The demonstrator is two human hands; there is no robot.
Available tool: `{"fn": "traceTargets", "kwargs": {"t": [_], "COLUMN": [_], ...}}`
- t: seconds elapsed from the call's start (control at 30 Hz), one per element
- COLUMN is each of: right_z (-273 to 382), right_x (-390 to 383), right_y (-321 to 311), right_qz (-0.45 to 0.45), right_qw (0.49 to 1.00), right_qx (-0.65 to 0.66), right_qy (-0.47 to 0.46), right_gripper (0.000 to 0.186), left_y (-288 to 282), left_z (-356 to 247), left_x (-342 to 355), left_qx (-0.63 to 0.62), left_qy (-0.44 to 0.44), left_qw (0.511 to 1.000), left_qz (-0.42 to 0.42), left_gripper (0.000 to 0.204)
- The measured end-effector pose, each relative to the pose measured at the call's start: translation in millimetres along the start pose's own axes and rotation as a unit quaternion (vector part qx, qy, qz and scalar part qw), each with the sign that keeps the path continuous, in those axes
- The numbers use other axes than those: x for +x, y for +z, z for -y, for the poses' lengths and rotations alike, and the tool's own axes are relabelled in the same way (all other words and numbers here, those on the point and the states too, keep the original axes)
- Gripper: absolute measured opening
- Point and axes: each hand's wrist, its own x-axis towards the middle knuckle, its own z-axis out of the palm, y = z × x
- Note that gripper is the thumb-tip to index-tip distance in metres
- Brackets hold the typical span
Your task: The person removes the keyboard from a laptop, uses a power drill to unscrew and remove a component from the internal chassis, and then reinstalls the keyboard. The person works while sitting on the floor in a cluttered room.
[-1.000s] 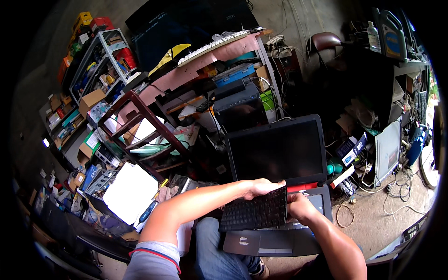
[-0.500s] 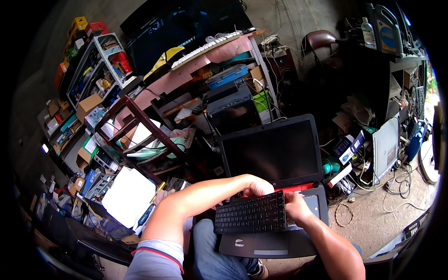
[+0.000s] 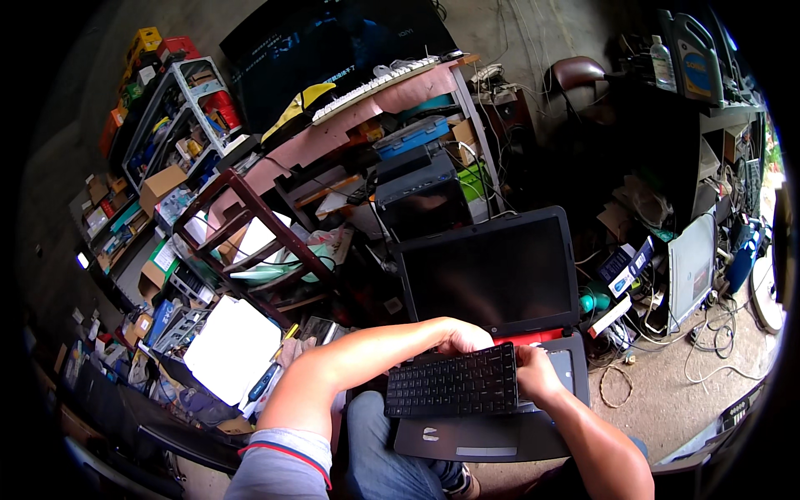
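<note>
A black laptop keyboard [image 3: 454,385], loose and tilted up toward me, is above the base of an open laptop [image 3: 492,440]. My right hand [image 3: 538,375] is closed at its right edge, with the thumb and fingers bent there. Behind the keyboard's upper edge, my left hand [image 3: 468,337] is curled, its fingertips hidden by the keyboard. What those fingers hold does not show. The laptop's dark screen [image 3: 492,271] stands raised behind both hands, and a red strip [image 3: 527,337] shows below its hinge.
The laptop is over my knees [image 3: 371,433]. To the left are a white panel [image 3: 233,343] and a dark red wooden stool frame [image 3: 250,229] amid clutter. A black computer tower [image 3: 421,200] stands behind the screen. Cables [image 3: 708,346] and a silver panel [image 3: 692,267] are on the right.
The keyboard has shifted slightly right along with both hands and is a little less tilted. The whole view has moved slightly too.
</note>
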Motion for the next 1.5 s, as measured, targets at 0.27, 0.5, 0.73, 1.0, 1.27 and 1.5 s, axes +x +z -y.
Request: {"fn": "traceTargets", "kwargs": {"t": [0.27,0.5,0.73,1.0,1.27,1.5], "right_z": [-22.4,5.8,7.9,-21.6,-19.5,-5.1], "right_x": [10.2,-4.4,-5.0,7.6,5.8,-0.7], "right_y": [-8.4,-7.1,-3.5,-3.1,-4.0,-3.7], "right_qz": [0.007,0.028,0.015,0.011,0.010,0.034], "right_qw": [0.998,0.996,0.992,0.993,0.995,0.995], "right_qx": [-0.053,-0.076,-0.125,-0.118,-0.093,-0.084], "right_qy": [-0.017,0.024,0.022,0.006,0.019,0.039], "right_gripper": [0.027,0.032,0.036,0.041,0.037,0.033], "left_y": [1.5,4.7,5.2,8.4,21.2,33.4], "left_z": [-5.1,-5.4,-4.8,-10.1,-8.6,-13.3], "left_x": [1.4,-2.7,-4.1,-10.0,-24.1,-35.3], "left_qx": [0.011,0.009,0.007,0.007,-0.035,0.080], "left_qy": [0.011,0.013,0.018,0.030,0.060,0.080], "left_qw": [1.000,1.000,1.000,0.999,0.997,0.991], "left_qz": [0.013,0.014,0.018,0.025,0.036,0.069], "left_gripper": [0.016,0.022,0.029,0.037,0.045,0.040]}}
